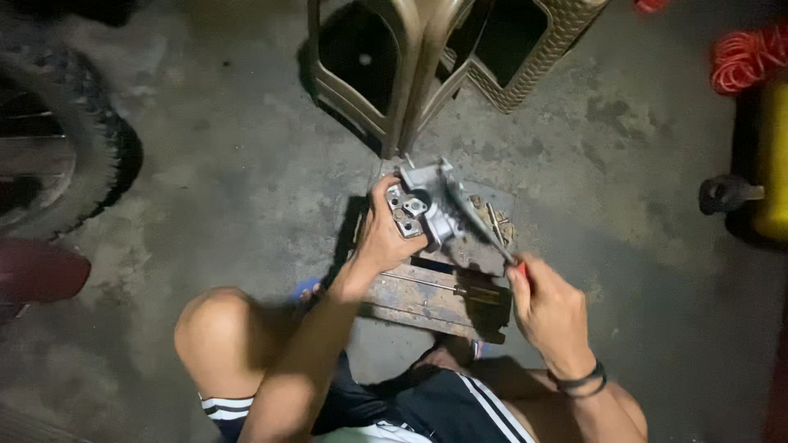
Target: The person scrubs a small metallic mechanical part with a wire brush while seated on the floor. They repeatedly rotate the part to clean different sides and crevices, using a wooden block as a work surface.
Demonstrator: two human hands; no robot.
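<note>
The left hand (pixel 386 234) grips a grey metal casting (pixel 427 209), held up just over a wooden block (pixel 427 299) on the floor (pixel 246 164). The right hand (pixel 546 308) is closed around a screwdriver (pixel 480 226), whose tip touches the casting. Two stools (pixel 435 57) stand beyond the hands.

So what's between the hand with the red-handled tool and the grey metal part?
In the head view, only the tool's thin metal shaft spans from the right hand to the grey metal part.
</note>
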